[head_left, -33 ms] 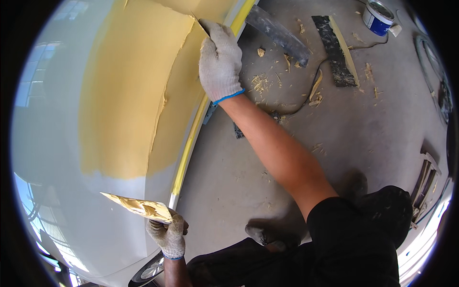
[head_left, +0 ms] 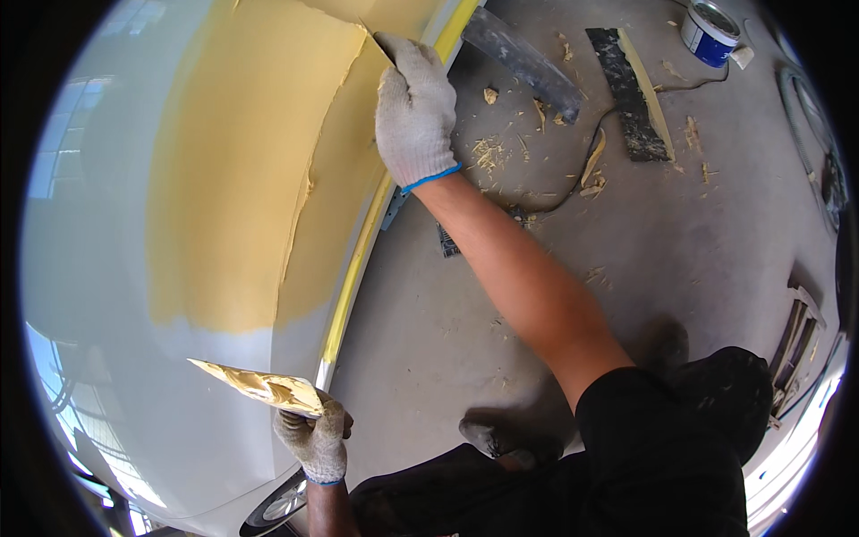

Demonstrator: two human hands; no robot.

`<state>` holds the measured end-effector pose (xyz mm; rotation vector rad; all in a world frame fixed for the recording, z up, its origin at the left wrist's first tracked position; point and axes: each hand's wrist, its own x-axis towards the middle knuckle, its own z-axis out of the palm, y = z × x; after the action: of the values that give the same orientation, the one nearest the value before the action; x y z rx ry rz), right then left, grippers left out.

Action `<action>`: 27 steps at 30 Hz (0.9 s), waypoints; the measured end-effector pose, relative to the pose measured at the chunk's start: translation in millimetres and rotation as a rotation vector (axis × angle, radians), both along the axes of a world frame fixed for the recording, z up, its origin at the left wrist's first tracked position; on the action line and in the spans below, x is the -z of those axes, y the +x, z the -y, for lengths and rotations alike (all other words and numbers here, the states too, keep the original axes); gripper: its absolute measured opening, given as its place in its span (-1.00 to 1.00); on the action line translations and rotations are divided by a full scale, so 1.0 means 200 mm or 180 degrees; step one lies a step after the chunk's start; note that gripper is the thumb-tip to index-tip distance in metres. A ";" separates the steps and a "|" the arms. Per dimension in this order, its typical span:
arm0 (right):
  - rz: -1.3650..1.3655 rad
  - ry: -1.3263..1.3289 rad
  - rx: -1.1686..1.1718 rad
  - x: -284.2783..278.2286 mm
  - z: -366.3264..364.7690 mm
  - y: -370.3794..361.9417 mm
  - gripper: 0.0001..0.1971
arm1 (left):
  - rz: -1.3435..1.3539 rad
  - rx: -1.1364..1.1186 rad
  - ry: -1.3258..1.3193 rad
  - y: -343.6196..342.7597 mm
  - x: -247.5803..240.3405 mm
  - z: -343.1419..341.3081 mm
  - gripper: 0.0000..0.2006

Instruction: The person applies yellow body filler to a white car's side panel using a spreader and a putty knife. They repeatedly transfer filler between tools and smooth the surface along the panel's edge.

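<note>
Yellow-tan body filler (head_left: 233, 179) covers a broad patch of the light-coloured car panel (head_left: 215, 421), with a raised ridge running along its length. At the patch's upper right edge, my gloved right hand (head_left: 416, 112) grips a thin filler spreader (head_left: 384, 46), seen nearly edge-on against the filler. Most of that tool is hidden by the hand. Lower down, my gloved left hand (head_left: 313, 438) is closed on the end of a flat putty board (head_left: 259, 383), its upper face smeared with wet filler. The board is held over the panel's bare lower part.
Yellow tape (head_left: 344, 309) lines the panel's edge. On the grey floor lie a dark sanding board (head_left: 523, 63), a filler-edged black strip (head_left: 626, 94), a cable (head_left: 586, 157) and filler scraps (head_left: 490, 154). A blue-and-white tub (head_left: 710, 36) stands far right. A wheel (head_left: 277, 506) shows below.
My right hand and its spreader have shifted very slightly to the right. The left hand and the putty board look unchanged.
</note>
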<state>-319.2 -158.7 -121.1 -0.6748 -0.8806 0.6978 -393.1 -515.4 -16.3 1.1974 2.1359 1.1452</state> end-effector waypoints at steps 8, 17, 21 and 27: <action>-0.0025 0.0321 0.0017 0.08 0.10 -0.05 -0.62 | -0.0014 -0.0013 0.0044 -0.07 0.02 0.06 -0.70; 0.0676 0.1082 -0.0304 0.17 0.35 -0.02 -0.73 | -0.0020 -0.0095 0.0050 -0.08 0.03 0.03 -0.72; 0.0703 0.1201 -0.1286 0.08 0.53 0.13 -0.74 | -0.0078 -0.0498 0.0012 -0.11 0.06 -0.02 -0.79; -0.0140 0.1194 -0.3178 -0.17 0.71 0.45 -0.69 | -0.0460 -0.0479 -0.0494 -0.06 0.08 -0.19 -0.74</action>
<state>-230.1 -300.6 -87.8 0.1704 -1.2630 1.3716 -405.5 -477.6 -32.5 1.0951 2.4105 0.9573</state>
